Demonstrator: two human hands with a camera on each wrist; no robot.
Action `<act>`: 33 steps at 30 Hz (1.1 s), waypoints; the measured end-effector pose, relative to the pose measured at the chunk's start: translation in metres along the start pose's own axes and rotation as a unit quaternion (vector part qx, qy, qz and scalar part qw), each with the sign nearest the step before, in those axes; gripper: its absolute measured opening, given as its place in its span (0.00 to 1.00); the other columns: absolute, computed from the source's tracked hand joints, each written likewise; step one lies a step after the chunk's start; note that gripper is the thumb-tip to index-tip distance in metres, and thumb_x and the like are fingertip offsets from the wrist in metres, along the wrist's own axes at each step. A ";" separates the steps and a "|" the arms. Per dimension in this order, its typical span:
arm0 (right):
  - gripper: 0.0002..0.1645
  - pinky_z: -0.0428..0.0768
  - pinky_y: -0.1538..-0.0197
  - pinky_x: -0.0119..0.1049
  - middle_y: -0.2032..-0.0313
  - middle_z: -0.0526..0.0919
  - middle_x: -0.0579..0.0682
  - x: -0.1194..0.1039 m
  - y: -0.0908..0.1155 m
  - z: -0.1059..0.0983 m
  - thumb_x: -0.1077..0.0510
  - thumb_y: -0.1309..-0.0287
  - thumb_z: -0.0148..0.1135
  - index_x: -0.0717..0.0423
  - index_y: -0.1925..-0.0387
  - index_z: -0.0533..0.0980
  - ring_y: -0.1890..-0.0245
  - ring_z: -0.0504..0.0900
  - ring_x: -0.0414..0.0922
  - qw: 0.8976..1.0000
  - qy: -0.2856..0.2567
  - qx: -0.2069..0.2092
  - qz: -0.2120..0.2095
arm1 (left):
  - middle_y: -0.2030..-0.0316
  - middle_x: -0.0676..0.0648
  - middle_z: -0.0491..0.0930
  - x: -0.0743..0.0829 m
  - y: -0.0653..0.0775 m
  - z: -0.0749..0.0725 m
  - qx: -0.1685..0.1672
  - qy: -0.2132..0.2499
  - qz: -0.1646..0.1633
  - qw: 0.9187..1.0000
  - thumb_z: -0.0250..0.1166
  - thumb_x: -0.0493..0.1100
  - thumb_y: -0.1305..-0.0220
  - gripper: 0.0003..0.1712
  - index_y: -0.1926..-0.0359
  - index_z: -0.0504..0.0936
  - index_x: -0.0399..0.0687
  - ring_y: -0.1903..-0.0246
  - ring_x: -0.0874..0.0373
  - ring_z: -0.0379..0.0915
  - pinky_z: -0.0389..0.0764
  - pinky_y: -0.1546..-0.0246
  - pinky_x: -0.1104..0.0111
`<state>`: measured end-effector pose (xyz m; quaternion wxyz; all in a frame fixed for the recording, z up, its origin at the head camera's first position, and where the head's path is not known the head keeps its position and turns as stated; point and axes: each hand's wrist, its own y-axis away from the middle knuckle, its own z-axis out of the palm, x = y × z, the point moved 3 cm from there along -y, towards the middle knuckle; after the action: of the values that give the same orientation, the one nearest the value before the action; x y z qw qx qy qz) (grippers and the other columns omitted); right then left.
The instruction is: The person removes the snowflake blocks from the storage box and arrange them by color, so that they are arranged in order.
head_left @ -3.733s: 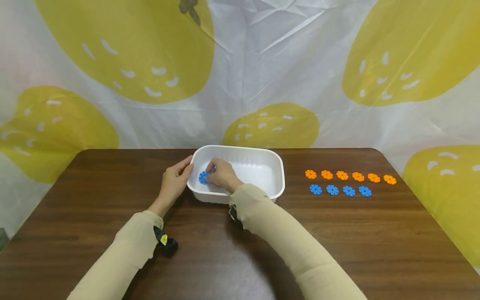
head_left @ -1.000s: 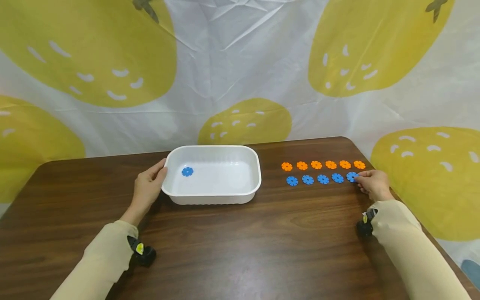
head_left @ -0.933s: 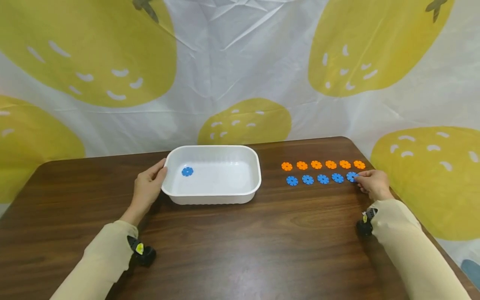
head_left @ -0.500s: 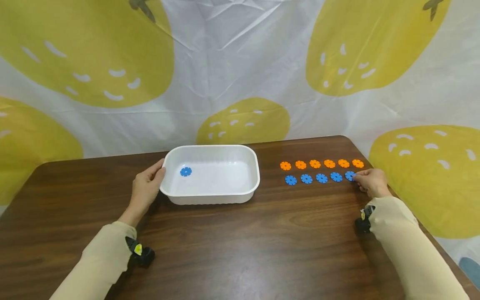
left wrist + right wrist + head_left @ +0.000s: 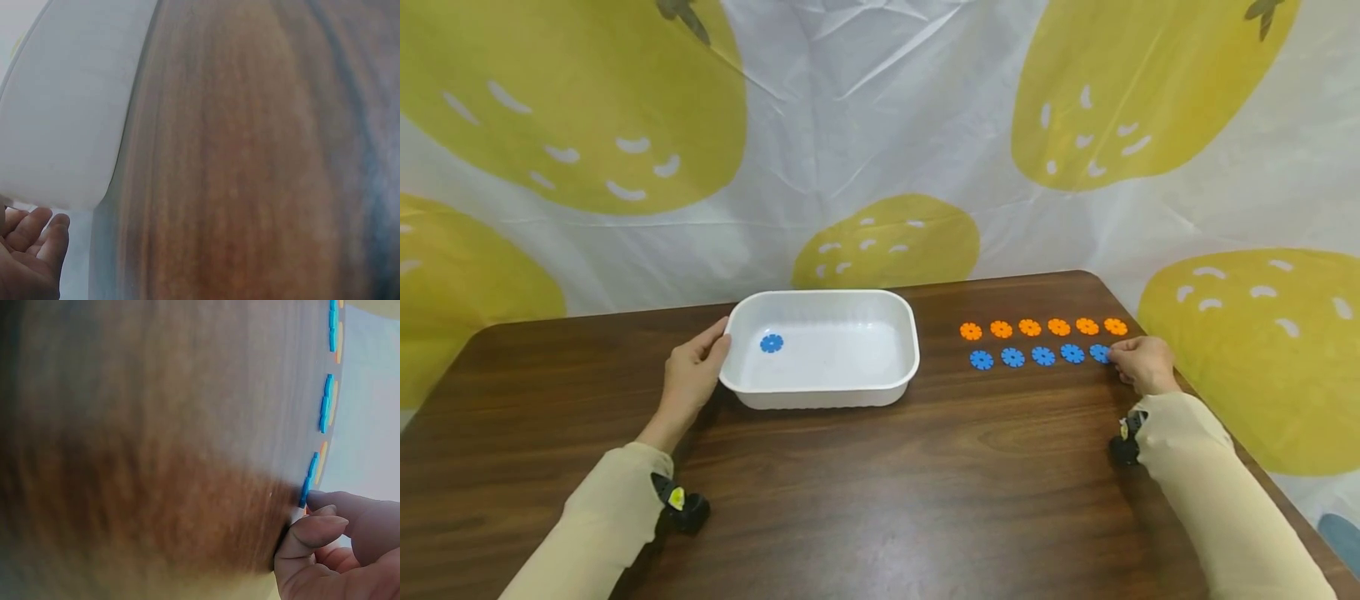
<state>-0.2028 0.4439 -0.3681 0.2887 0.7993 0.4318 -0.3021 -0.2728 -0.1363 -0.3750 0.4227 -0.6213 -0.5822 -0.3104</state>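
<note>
My left hand (image 5: pixel 691 375) rests at the left end of a white rectangular tub (image 5: pixel 820 390), its fingertips against the rim. In the left wrist view, its loosely bent fingers (image 5: pixel 53 240) meet the tub's outer wall. One blue notched plastic disc (image 5: pixel 771 343) lies inside the tub, near its left end. At the right, my right hand (image 5: pixel 1146 365) pinches the edge of the last blue disc (image 5: pixel 1099 353) in a row. The right wrist view shows that disc (image 5: pixel 308 481) flat on the table, thumb and forefinger right at its near end.
Several blue discs (image 5: pixel 1042 357) lie in a row to the left of my right hand. Behind them runs a row of several orange discs (image 5: pixel 1030 327). The brown wooden table (image 5: pixel 880 500) ends at a fruit-print cloth (image 5: pixel 880 125).
My right hand has gone from inside the tub to the right end of the blue row, which has gained a disc. Over the last second both hands stay nearly still.
</note>
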 end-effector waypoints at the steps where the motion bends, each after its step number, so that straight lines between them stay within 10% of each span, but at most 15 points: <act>1: 0.19 0.76 0.79 0.26 0.84 0.71 0.41 0.000 0.000 0.000 0.65 0.38 0.52 0.80 0.53 0.70 0.84 0.69 0.34 1.000 -0.002 0.000 0.002 | 0.41 0.44 0.72 0.000 0.000 0.000 0.000 0.000 0.000 1.000 0.54 0.49 0.31 0.24 0.37 0.72 0.47 0.43 0.52 0.70 0.65 0.62 0.92; 9: 0.21 0.75 0.78 0.25 0.82 0.71 0.40 -0.003 0.007 0.002 0.62 0.36 0.50 0.78 0.50 0.68 0.84 0.69 0.33 0.999 -0.044 -0.001 -0.001 | 0.41 0.44 0.72 -0.001 0.000 -0.001 -0.001 -0.004 -0.006 1.000 0.55 0.47 0.31 0.24 0.37 0.72 0.47 0.42 0.52 0.70 0.68 0.58 0.88; 16: 0.23 0.76 0.76 0.27 0.77 0.72 0.39 -0.038 0.019 0.019 0.57 0.34 0.49 0.74 0.47 0.67 0.82 0.70 0.33 0.996 -0.063 0.011 -0.060 | 0.41 0.44 0.72 -0.002 -0.003 0.000 -0.002 -0.003 -0.002 1.000 0.54 0.48 0.31 0.24 0.37 0.72 0.47 0.43 0.52 0.71 0.74 0.45 0.63; 33: 0.17 0.71 0.79 0.23 0.78 0.71 0.44 -0.173 0.077 0.135 0.62 0.36 0.55 0.72 0.52 0.71 0.83 0.68 0.35 0.964 -0.177 -0.101 -0.173 | 0.42 0.42 0.73 0.004 -0.012 0.024 -0.017 0.016 0.020 1.000 0.55 0.44 0.31 0.23 0.38 0.72 0.44 0.43 0.49 0.72 0.76 0.45 0.57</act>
<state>-0.2452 0.2215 -0.3137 0.3829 0.6127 0.5340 -0.4392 -0.2865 -0.1142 -0.3805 0.4277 -0.6347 -0.5575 -0.3214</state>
